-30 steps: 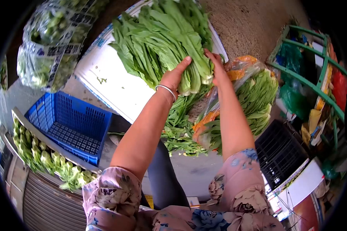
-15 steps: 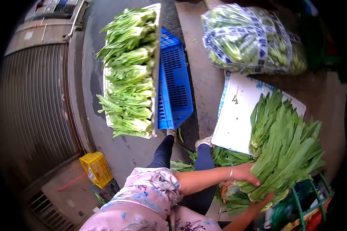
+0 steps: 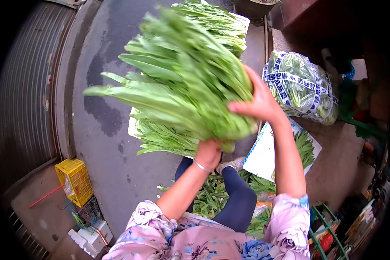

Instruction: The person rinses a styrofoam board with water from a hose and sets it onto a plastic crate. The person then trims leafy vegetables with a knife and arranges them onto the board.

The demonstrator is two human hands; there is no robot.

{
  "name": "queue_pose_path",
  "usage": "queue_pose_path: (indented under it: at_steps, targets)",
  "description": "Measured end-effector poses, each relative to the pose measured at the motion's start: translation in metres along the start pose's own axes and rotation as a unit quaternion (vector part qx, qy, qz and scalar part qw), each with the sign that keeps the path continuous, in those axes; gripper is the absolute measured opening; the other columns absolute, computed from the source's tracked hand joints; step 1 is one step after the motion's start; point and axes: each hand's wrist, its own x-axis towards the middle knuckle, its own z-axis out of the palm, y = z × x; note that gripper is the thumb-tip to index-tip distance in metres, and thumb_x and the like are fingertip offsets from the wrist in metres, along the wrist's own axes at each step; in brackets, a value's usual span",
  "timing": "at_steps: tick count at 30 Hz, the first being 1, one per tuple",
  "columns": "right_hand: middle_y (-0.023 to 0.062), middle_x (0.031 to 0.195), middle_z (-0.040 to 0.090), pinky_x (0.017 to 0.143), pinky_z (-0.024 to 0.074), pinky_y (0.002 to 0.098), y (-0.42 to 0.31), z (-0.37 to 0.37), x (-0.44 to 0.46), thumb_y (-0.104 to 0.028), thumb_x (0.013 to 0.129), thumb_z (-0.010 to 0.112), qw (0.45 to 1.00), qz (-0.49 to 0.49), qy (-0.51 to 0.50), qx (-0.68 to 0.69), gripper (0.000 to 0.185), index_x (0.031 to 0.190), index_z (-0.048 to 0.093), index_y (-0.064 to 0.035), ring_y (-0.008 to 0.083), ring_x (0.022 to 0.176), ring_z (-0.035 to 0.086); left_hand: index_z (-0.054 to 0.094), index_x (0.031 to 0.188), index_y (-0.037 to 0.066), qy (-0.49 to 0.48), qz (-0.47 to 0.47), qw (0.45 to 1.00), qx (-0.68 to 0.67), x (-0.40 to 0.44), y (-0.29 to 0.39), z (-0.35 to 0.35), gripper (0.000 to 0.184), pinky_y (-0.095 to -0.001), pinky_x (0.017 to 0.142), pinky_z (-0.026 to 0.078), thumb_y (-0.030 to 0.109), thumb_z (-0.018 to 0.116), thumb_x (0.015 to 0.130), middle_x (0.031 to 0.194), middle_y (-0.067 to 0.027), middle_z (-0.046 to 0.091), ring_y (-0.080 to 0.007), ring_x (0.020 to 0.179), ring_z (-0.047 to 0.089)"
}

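Note:
A large bunch of long-leaf lettuce (image 3: 182, 82) is held up in front of me, slightly blurred by motion, its leaves pointing left. My left hand (image 3: 209, 154) grips the bunch from below near the stem ends, the fingers partly hidden under it. From the right, my right hand (image 3: 260, 99) clasps the stem side, thumb across the stems. Behind the held bunch, more lettuce (image 3: 164, 136) lies in rows on a white tray (image 3: 133, 125), largely covered from view.
A plastic-wrapped bale of greens (image 3: 297, 84) stands at the right. Below it is a white foam board (image 3: 264, 149) with some lettuce on it. Loose leaves (image 3: 210, 197) lie around my feet. A yellow crate (image 3: 76, 182) is at lower left, a green rack (image 3: 325, 229) at lower right.
Both hands have carried the lettuce bunch from the pile at the right, up and leftward to above the white tray. The view has turned, and less lettuce shows on the foam board.

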Motion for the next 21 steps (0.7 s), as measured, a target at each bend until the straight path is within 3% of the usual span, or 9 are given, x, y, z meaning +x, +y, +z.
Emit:
queue_pose_path:
  at_steps: [2, 4, 6, 8, 12, 14, 15, 18, 21]
  targets:
    - [0.0169, 0.116, 0.044, 0.093, 0.0355, 0.0354, 0.020, 0.026, 0.052, -0.046, 0.048, 0.078, 0.988, 0.022, -0.005, -0.150, 0.094, 0.128, 0.037, -0.0143, 0.0314, 0.110, 0.042, 0.044, 0.117, 0.008, 0.049, 0.051, 0.995, -0.065, 0.044, 0.007, -0.017, 0.043, -0.0355, 0.088, 0.041, 0.018, 0.061, 0.079, 0.111, -0.0058, 0.052, -0.0210, 0.101, 0.051]
    - [0.0155, 0.114, 0.045, 0.093, 0.0344, 0.0400, 0.057, 0.053, 0.087, -0.049, 0.050, 0.076, 0.944, 0.098, -0.022, -0.314, 0.092, 0.129, 0.035, -0.0258, 0.0303, 0.112, 0.041, 0.045, 0.115, 0.009, 0.092, -0.041, 0.983, -0.155, 0.089, 0.002, -0.054, 0.044, -0.0381, 0.085, 0.043, 0.020, 0.064, 0.077, 0.109, -0.0058, 0.054, -0.0220, 0.098, 0.053]
    - [0.0148, 0.119, 0.042, 0.093, 0.0324, 0.0460, 0.079, 0.082, 0.087, -0.049, 0.051, 0.075, 0.915, 0.176, 0.028, -0.361, 0.092, 0.130, 0.030, -0.0343, 0.0309, 0.116, 0.037, 0.047, 0.114, 0.008, 0.169, -0.084, 0.972, -0.136, 0.113, -0.007, -0.085, 0.044, -0.0410, 0.082, 0.045, 0.024, 0.065, 0.076, 0.107, -0.0068, 0.056, -0.0230, 0.096, 0.054]
    - [0.0129, 0.124, 0.038, 0.093, 0.0297, 0.0507, 0.097, 0.088, 0.077, -0.049, 0.050, 0.076, 0.917, 0.176, 0.063, -0.354, 0.096, 0.131, 0.025, -0.0372, 0.0321, 0.117, 0.035, 0.048, 0.114, 0.008, 0.156, -0.099, 0.978, -0.098, 0.118, -0.011, -0.095, 0.047, -0.0430, 0.086, 0.044, 0.028, 0.066, 0.075, 0.110, -0.0081, 0.055, -0.0246, 0.100, 0.053]
    - [0.0098, 0.130, 0.034, 0.094, 0.0291, 0.0475, 0.115, 0.071, 0.032, -0.049, 0.053, 0.074, 0.948, 0.049, 0.242, -0.202, 0.094, 0.132, 0.028, -0.0255, 0.0315, 0.120, 0.032, 0.048, 0.113, 0.008, 0.130, -0.132, 0.979, -0.084, 0.112, -0.011, -0.080, 0.045, -0.0407, 0.090, 0.041, 0.030, 0.063, 0.078, 0.111, -0.0082, 0.055, -0.0232, 0.100, 0.053]
    - [0.0141, 0.122, 0.044, 0.092, 0.0340, 0.0404, 0.132, 0.058, -0.014, -0.045, 0.062, 0.071, 0.916, 0.096, 0.362, -0.142, 0.081, 0.129, 0.035, -0.0140, 0.0303, 0.114, 0.040, 0.049, 0.109, 0.010, 0.168, -0.143, 0.975, 0.003, 0.103, -0.012, -0.061, 0.039, -0.0372, 0.088, 0.041, 0.032, 0.061, 0.079, 0.107, -0.0075, 0.056, -0.0214, 0.098, 0.052]
    - [0.0153, 0.113, 0.050, 0.088, 0.0376, 0.0369, 0.155, 0.055, -0.045, -0.042, 0.067, 0.069, 0.903, 0.160, 0.392, -0.067, 0.074, 0.125, 0.039, -0.0081, 0.0282, 0.106, 0.046, 0.049, 0.111, 0.009, 0.162, -0.149, 0.975, 0.039, 0.098, -0.018, -0.052, 0.044, -0.0333, 0.088, 0.036, 0.035, 0.062, 0.077, 0.108, -0.0048, 0.054, -0.0171, 0.100, 0.049]
    - [0.0156, 0.094, 0.060, 0.076, 0.0449, 0.0298, 0.238, 0.081, -0.164, -0.036, 0.076, 0.064, 0.805, 0.340, 0.438, 0.210, 0.058, 0.116, 0.046, 0.0024, 0.0215, 0.082, 0.058, 0.041, 0.116, 0.004, 0.255, -0.167, 0.945, 0.117, 0.070, -0.043, -0.021, 0.047, -0.0357, 0.087, 0.042, 0.027, 0.060, 0.079, 0.116, -0.0169, 0.045, -0.0289, 0.109, 0.044]
    - [0.0143, 0.085, 0.062, 0.072, 0.0460, 0.0299, 0.260, 0.092, -0.300, -0.037, 0.075, 0.063, 0.726, 0.538, 0.405, 0.141, 0.054, 0.110, 0.051, 0.0020, 0.0209, 0.078, 0.060, 0.039, 0.116, 0.002, 0.164, -0.234, 0.936, 0.206, 0.043, -0.095, 0.004, 0.046, -0.0378, 0.086, 0.044, 0.024, 0.057, 0.080, 0.119, -0.0171, 0.044, -0.0303, 0.109, 0.046]
